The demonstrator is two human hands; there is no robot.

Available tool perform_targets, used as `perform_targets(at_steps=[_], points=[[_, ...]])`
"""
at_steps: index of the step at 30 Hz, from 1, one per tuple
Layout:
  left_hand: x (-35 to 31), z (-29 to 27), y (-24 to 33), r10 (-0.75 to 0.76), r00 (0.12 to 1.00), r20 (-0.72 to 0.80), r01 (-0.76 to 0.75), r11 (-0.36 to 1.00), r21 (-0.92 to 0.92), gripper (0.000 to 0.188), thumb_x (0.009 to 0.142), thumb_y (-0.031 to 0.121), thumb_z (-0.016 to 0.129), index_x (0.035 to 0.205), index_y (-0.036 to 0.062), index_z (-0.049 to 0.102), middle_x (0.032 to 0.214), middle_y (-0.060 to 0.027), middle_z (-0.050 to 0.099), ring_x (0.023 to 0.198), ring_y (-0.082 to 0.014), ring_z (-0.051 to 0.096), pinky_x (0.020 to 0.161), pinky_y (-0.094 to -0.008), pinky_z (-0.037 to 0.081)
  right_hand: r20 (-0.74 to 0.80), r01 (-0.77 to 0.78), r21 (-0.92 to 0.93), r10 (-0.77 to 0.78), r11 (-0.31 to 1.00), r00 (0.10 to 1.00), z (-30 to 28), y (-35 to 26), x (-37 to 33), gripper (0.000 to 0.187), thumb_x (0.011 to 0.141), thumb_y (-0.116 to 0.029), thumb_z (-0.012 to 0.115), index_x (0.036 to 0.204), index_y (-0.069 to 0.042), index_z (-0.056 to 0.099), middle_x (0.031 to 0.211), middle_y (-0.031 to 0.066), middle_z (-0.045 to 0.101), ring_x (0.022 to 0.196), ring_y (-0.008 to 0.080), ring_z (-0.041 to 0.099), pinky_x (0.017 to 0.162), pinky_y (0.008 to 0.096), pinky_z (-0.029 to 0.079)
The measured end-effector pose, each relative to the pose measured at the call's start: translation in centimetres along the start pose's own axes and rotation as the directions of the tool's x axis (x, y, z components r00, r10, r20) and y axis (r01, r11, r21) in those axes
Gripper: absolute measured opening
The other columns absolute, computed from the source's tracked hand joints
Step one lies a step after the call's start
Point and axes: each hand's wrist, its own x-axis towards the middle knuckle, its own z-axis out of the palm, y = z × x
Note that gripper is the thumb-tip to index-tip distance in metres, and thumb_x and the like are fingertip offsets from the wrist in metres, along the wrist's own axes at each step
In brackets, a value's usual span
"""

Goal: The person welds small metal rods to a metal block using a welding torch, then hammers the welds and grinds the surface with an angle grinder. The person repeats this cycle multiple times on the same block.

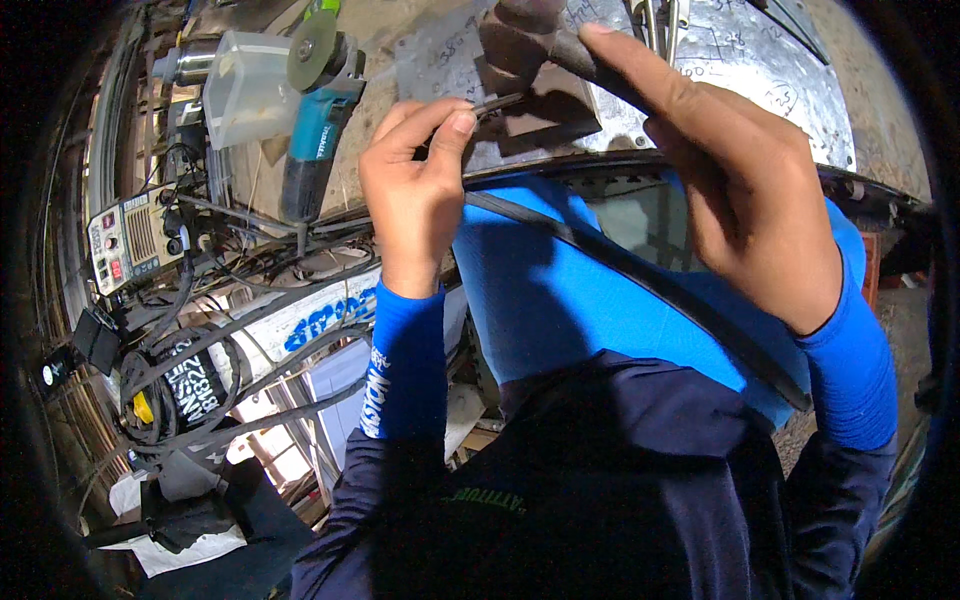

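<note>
My left hand (415,185) pinches a thin dark metal piece (498,102) between thumb and fingers, its far end over a flat grey metal sheet (825,125). My right hand (750,190) is wrapped round the handle of a hammer (520,45), with the forefinger stretched along it. The brown, rusty-looking hammer head is just above the thin piece, and I cannot tell whether they touch. Beneath the hammer is a dark brown patch, partly shadow; any plate there is hard to make out.
A teal and black angle grinder (318,135) lies left of my left hand, beside a clear plastic container (245,95). Metal-handled tools (672,22) lie on the sheet. A box with knobs, apparently a welding machine (135,238), and tangled cables fill the left. A black cable (640,275) crosses my lap.
</note>
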Motion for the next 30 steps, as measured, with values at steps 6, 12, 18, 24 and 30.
perform_targets(at_steps=[6, 12, 18, 24, 30], points=[[-0.3, 1.1, -0.6, 0.034, 0.996, -0.086, -0.037, 0.999, -0.032, 0.014, 0.096, 0.011, 0.077, 0.101, -0.0016, 0.08, 0.094, -0.0108, 0.072, 0.087, -0.0198, 0.066, 0.081, -0.0292, 0.051, -0.094, 0.079, -0.059, -0.085, 0.995, 0.992, 0.6, -0.1, -0.2, 0.062, 0.091, 0.02, 0.056, 0.148, -0.002, 0.061, 0.105, 0.0266, 0.071, 0.085, 0.0354, 0.071, 0.083, 0.0325, 0.054], [-0.5, 1.4, -0.6, 0.064, 0.99, -0.123, -0.072, 0.996, -0.056, 0.012, 0.095, 0.01, 0.077, 0.101, -0.0008, 0.08, 0.093, -0.0105, 0.07, 0.086, -0.0196, 0.065, 0.08, -0.0291, 0.051, -0.061, -0.012, 0.02, 0.013, 1.0, 0.998, 0.6, -0.4, 0.5, 0.064, 0.092, 0.019, 0.056, 0.15, -0.008, 0.061, 0.099, 0.025, 0.07, 0.085, 0.0365, 0.07, 0.08, 0.0326, 0.053], [-0.6, 1.4, -0.6, 0.078, 0.989, -0.126, -0.082, 0.996, -0.026, 0.011, 0.095, 0.009, 0.076, 0.101, -0.0007, 0.08, 0.093, -0.0104, 0.07, 0.087, -0.0198, 0.065, 0.08, -0.0292, 0.051, 0.01, -0.055, -0.101, 0.057, 0.993, 0.998, 0.5, 0.5, -0.2, 0.066, 0.093, 0.018, 0.056, 0.151, -0.012, 0.061, 0.086, 0.023, 0.064, 0.075, 0.0368, 0.064, 0.074, 0.0362, 0.052], [-0.4, 1.5, -0.7, 0.074, 0.99, -0.118, -0.081, 0.995, -0.055, 0.013, 0.097, 0.01, 0.075, 0.1, -0.0016, 0.079, 0.093, -0.0108, 0.07, 0.087, -0.02, 0.065, 0.081, -0.0294, 0.051, 0.02, -0.102, -0.104, 0.104, 0.989, 0.994, 0.3, -0.8, -0.3, 0.064, 0.094, 0.014, 0.057, 0.151, -0.013, 0.061, 0.09, 0.0249, 0.066, 0.075, 0.0398, 0.064, 0.075, 0.0389, 0.053], [-0.4, 0.8, -3.4, -0.053, 0.996, 0.068, 0.069, 0.962, -0.266, 0.02, 0.1, 0.015, 0.074, 0.105, -0.0041, 0.076, 0.095, -0.0075, 0.07, 0.088, -0.0154, 0.063, 0.082, -0.0289, 0.05, -0.173, -0.305, 0.095, 0.318, 0.948, 0.932, -1.8, 3.3, -1.4, 0.041, 0.106, -0.005, 0.061, 0.147, -0.002, 0.063, 0.132, 0.0151, 0.074, 0.114, 0.0206, 0.069, 0.102, 0.0315, 0.05]])
